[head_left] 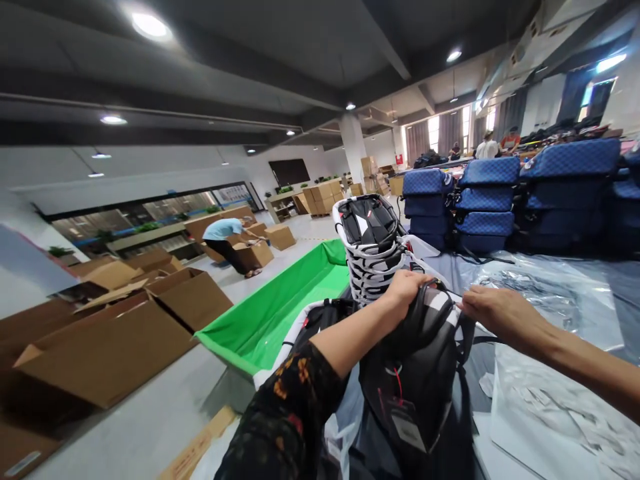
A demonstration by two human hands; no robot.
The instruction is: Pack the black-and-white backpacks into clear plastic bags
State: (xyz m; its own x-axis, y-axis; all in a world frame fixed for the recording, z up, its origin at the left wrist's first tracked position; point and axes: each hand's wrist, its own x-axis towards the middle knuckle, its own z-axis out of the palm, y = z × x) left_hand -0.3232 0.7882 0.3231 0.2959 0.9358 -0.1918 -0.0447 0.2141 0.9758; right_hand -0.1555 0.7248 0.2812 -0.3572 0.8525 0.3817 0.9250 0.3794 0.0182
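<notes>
A black backpack [420, 373] with white trim and a hang tag [407, 427] stands in front of me on the table. My left hand [405, 288] grips its top from the left. My right hand [493, 313] pinches the bag's upper right edge with closed fingers. Behind it rises a stack of black-and-white backpacks [373, 250], lying on top of one another. My left sleeve is dark with an orange flower print.
Clear plastic bags [545, 293] cover the table to the right. Piles of blue backpacks [487, 200] line the back. A green-lined bin [280, 307] sits to the left, with open cardboard boxes [110, 340] beyond it. A person [230, 240] bends over a box farther off.
</notes>
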